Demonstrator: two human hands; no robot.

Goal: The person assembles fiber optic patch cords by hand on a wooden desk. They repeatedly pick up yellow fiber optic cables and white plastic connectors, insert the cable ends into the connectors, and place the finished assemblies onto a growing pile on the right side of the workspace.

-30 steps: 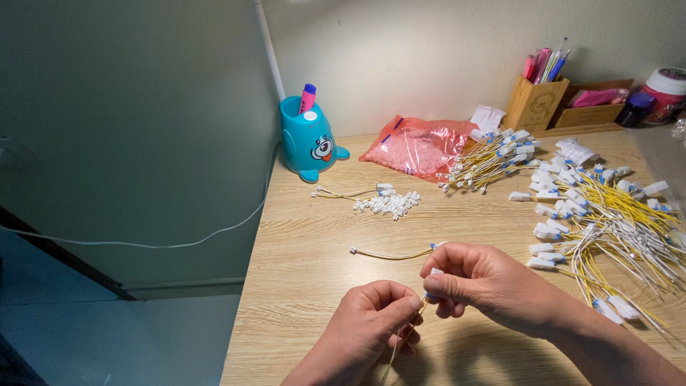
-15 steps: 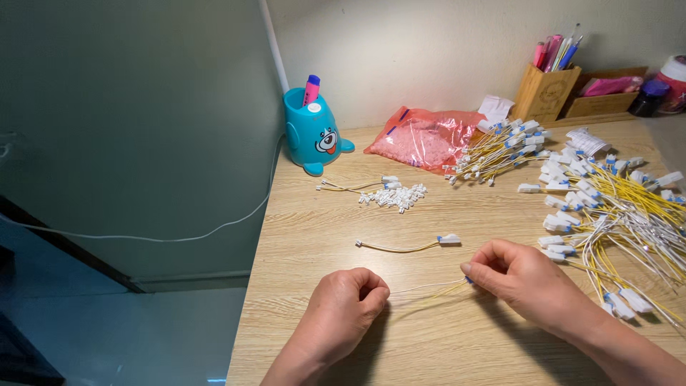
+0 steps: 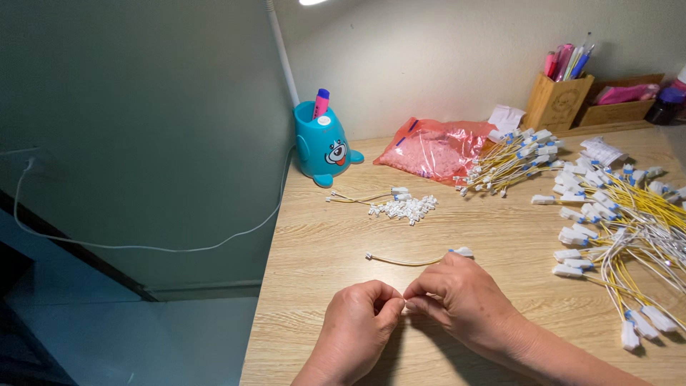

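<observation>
Head view: left hand [image 3: 357, 325] and right hand [image 3: 457, 297] meet fingertip to fingertip, pinched together; what they grip is too small to tell. Just beyond the right fingers lies a yellow wire [image 3: 411, 261], near a pile of small white connectors [image 3: 406, 208].

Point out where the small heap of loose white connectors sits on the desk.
In the head view the heap of white connectors lies on the wooden desk, left of centre, just in front of the blue animal-shaped pen holder and beyond the single yellow wire.
</observation>
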